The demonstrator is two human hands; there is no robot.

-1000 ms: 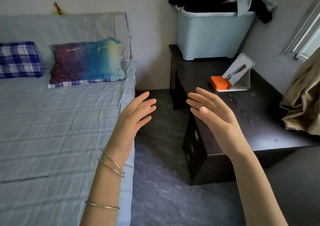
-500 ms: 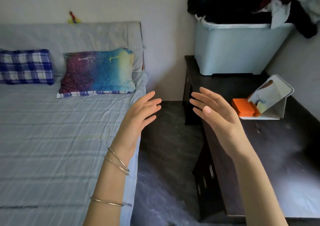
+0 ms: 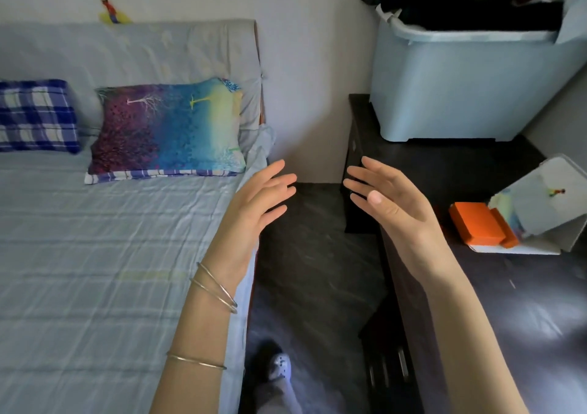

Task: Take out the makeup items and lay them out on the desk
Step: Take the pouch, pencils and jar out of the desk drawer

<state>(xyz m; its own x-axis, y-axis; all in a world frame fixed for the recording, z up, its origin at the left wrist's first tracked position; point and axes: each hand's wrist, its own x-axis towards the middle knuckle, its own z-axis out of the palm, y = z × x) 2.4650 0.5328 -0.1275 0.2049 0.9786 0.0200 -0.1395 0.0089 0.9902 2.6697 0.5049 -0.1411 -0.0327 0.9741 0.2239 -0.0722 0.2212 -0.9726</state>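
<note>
Both your left hand (image 3: pixel 254 204) and right hand (image 3: pixel 394 204) hover spread, holding nothing; at 3 o'clock an orange box (image 3: pixel 476 223) sits on the counter (image 3: pixel 524 302), no readable writing.

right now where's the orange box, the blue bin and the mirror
orange box (image 3: pixel 476 223), head view, its top face
blue bin (image 3: pixel 460 96), head view, its front wall
mirror (image 3: pixel 546 204), head view, its tilted glass

head cam | looks forward-down | bed (image 3: pixel 95 254) left, desk (image 3: pixel 524 302) right | hands close
</note>
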